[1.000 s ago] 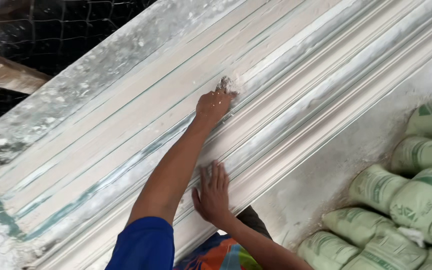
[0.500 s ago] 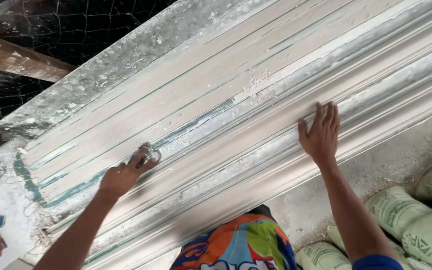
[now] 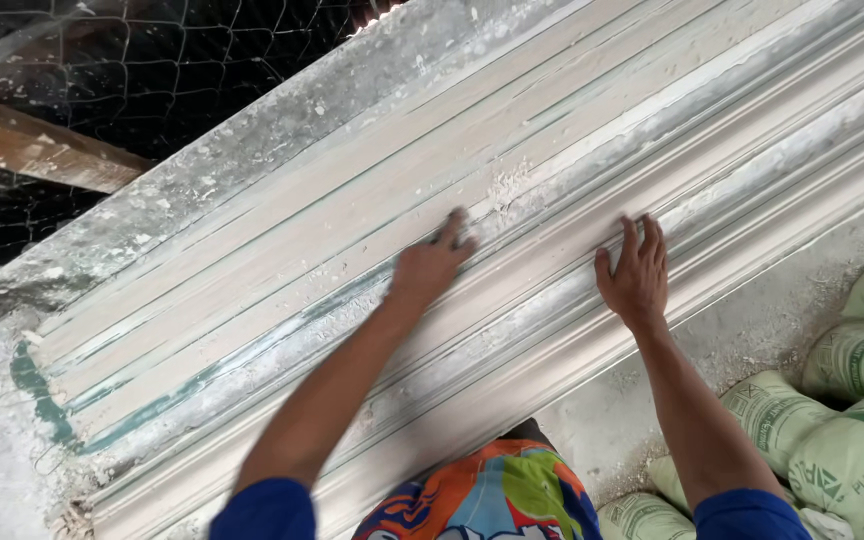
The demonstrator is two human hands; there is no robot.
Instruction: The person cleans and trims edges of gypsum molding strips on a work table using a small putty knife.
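Note:
A long ridged plaster moulding form (image 3: 252,300), off-white with green streaks, runs diagonally from lower left to upper right. My left hand (image 3: 430,262) presses on its grooved middle, fingers curled, fingertips at a patch of loose plaster crumbs (image 3: 512,190). Whether it holds something small is hidden. My right hand (image 3: 636,272) lies flat and open on a raised ridge nearer the front edge, a little to the right of the left hand. Both arms wear blue sleeves.
Green and white sacks (image 3: 852,440) are stacked at the lower right on a dusty floor (image 3: 752,320). Wire netting (image 3: 152,80) and a wooden beam (image 3: 32,150) lie behind the form at the upper left. My colourful shorts (image 3: 482,495) show at the bottom.
My left hand has slid up and right along the grooves from the lower left towards the middle. The right hand stays flat on the ridge, and the two hands are closer together.

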